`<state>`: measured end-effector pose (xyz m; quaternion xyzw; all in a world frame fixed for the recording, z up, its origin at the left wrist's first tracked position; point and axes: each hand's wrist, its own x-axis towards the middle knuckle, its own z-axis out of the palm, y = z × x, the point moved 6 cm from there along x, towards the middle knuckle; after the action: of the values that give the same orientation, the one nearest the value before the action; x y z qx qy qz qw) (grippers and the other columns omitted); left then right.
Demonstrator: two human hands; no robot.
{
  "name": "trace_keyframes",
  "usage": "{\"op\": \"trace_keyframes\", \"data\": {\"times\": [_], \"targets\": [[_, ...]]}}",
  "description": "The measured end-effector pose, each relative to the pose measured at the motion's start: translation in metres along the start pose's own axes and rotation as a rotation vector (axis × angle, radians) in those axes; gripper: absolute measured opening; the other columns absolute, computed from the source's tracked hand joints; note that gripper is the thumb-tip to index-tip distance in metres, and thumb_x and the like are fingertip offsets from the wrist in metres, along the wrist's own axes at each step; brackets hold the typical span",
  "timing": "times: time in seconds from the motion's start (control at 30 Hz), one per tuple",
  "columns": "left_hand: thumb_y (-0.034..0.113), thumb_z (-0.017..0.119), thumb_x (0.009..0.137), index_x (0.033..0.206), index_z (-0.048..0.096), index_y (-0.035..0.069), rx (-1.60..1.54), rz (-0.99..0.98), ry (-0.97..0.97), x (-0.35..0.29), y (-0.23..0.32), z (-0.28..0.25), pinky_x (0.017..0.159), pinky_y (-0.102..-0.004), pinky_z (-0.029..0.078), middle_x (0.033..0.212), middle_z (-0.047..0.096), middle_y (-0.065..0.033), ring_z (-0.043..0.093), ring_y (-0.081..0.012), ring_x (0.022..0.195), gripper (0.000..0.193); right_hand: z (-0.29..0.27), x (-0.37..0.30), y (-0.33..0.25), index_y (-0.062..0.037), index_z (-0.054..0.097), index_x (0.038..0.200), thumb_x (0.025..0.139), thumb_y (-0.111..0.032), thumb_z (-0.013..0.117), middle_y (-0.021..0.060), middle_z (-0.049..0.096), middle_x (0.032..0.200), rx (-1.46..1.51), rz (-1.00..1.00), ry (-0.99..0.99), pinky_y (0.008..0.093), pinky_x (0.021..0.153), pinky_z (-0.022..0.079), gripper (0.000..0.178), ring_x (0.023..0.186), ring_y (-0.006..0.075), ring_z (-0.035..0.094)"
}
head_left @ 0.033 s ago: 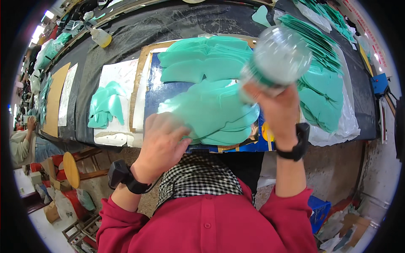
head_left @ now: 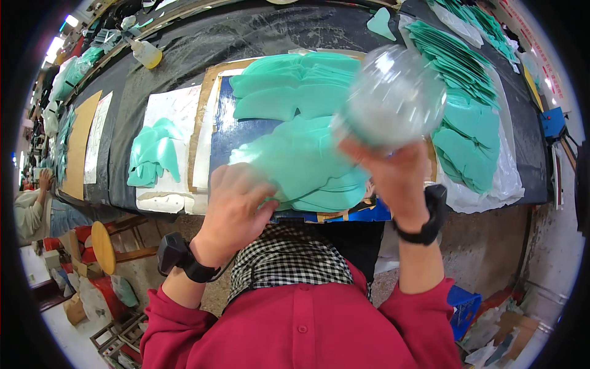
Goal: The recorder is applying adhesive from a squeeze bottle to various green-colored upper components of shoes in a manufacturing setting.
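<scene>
Bottle [head_left: 396, 95] clasped in right hand [head_left: 394, 171] shifts left toward green cutouts [head_left: 307, 157]; half-curled left hand [head_left: 238, 202] touches them, hold unclear.

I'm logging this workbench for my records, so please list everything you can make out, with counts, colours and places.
Table cover: one, black, beneath everything
Blue board: one, centre
Front pile: many sheet pieces, teal, centre near edge
Rear pile: many, teal, behind it
Left pile: several, teal
Right pile: many, teal
Clear container: one, colourless, blurred, centre-right
Small bottle: one, clear and yellow, far left
Round stool: one, tan, left floor
Crate: one, blue, right floor
Wristbands: two, black, both wrists
Shirt: one, crimson, bottom
Left hand: one, bare, at front pile
Right hand: one, bare, grip on container
Background clutter: too small to count
</scene>
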<state>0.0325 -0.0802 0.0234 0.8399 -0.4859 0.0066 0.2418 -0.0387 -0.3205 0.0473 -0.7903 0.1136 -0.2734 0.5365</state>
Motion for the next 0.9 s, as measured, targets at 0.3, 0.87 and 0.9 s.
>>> {"op": "trace_keyframes", "data": {"times": [0.3,0.87,0.9], "targets": [[0.01,0.079,0.083,0.118,0.075,0.011,-0.095,-0.051,0.027,-0.026,-0.025,-0.021,0.108,-0.0485,0.042,0.125,0.063,-0.0116,0.056,-0.0338,0.125,0.035,0.042,-0.014,-0.006,-0.0051,0.069,0.12,0.08,0.005,0.082,0.0111,0.076,0.112,0.0,-0.213,0.004,0.0339,0.083,0.061,0.043,0.096,0.022,0.076],[0.001,0.071,0.085,0.105,0.075,0.006,-0.261,-0.337,0.218,-0.066,-0.052,-0.034,0.096,-0.0439,0.05,0.119,0.067,-0.0153,0.062,-0.0353,0.111,0.021,0.049,-0.027,-0.013,-0.002,0.073,0.116,0.081,-0.011,0.09,0.0124,0.077,0.11,-0.025,-0.096,-0.1,0.0374,0.091,0.057,0.04,0.103,0.0236,0.074],[0.001,0.071,0.085,0.105,0.075,0.006,-0.268,-0.325,0.219,-0.066,-0.05,-0.036,0.096,-0.0439,0.05,0.119,0.067,-0.0153,0.062,-0.0353,0.111,0.021,0.024,-0.007,0.005,-0.0022,0.072,0.117,0.083,-0.013,0.091,0.0098,0.077,0.109,-0.079,-0.12,0.031,0.0347,0.09,0.057,0.04,0.1,0.0186,0.073]]}}
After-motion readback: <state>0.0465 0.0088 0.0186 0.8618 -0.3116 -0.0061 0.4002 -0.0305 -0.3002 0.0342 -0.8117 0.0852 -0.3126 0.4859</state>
